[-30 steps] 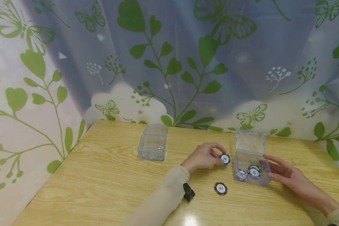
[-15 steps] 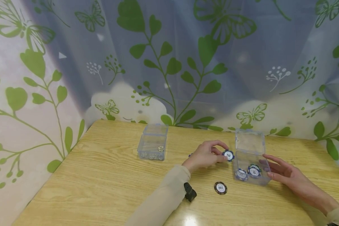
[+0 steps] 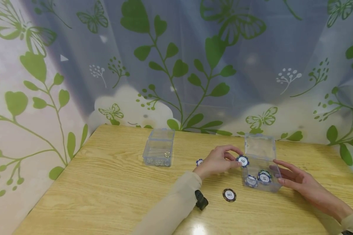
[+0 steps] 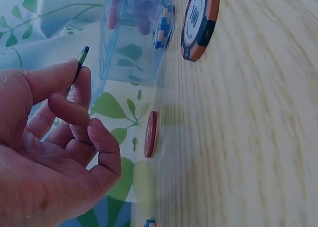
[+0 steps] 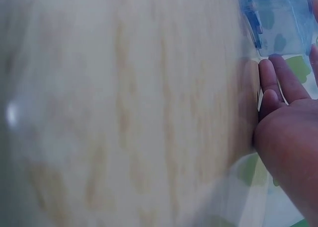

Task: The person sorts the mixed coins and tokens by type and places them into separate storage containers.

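Note:
In the head view my left hand (image 3: pixel 217 161) pinches a dark blue-rimmed poker chip (image 3: pixel 243 161) marked 50 between thumb and fingers, at the left wall of a clear plastic box (image 3: pixel 266 187). The wrist view shows this chip (image 4: pixel 83 58) edge-on. The box's lid (image 3: pixel 259 146) stands up at the back. Several chips are inside, among them a chip marked 10 (image 3: pixel 264 178) and a blue-and-white chip (image 3: pixel 251 181). My right hand (image 3: pixel 304 182) rests against the box's right side with fairly straight fingers; some fingertips show through the plastic.
A black-and-orange 100 chip (image 3: pixel 229 195) lies in front of the box. A blue-and-white chip (image 3: pixel 199 162) is partly hidden behind my left hand; a red chip (image 4: pixel 151 134) shows in the left wrist view. Further left stands another clear box (image 3: pixel 148 153) with small coin-like pieces.
My left hand has moved right with the 50 chip, from beside the box to its left rim. The blue-and-white chip behind that hand has come into view. My right hand stays put.

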A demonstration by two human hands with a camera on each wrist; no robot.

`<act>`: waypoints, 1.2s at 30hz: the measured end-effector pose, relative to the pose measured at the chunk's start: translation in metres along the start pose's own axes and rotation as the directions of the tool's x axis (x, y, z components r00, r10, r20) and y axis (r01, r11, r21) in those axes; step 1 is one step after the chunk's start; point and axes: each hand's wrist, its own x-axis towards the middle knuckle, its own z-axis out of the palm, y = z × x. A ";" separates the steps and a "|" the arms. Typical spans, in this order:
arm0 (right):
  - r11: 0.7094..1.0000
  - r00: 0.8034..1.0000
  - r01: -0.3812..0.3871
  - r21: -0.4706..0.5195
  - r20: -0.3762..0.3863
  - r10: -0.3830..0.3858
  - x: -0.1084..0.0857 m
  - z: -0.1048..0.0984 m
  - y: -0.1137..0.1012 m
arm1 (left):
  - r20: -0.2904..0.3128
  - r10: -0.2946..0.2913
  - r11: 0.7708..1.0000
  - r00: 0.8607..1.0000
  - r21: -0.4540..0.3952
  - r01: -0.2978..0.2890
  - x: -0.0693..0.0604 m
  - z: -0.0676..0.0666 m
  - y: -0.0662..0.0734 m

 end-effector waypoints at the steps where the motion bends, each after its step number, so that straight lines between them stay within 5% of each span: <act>1: 1.000 1.000 0.000 0.001 -0.002 0.000 0.000 0.000 0.000 | -0.004 0.000 1.000 1.000 0.003 0.000 0.000 0.001 0.001; 21: 1.000 1.000 0.010 0.026 0.008 -0.011 0.000 -0.001 0.000 | -0.035 0.000 0.998 0.999 0.068 0.002 0.007 0.024 0.015; 36: 1.000 1.000 -0.021 0.007 0.008 0.021 -0.001 0.000 0.000 | -0.002 0.030 0.995 1.000 0.094 -0.030 0.012 0.036 0.021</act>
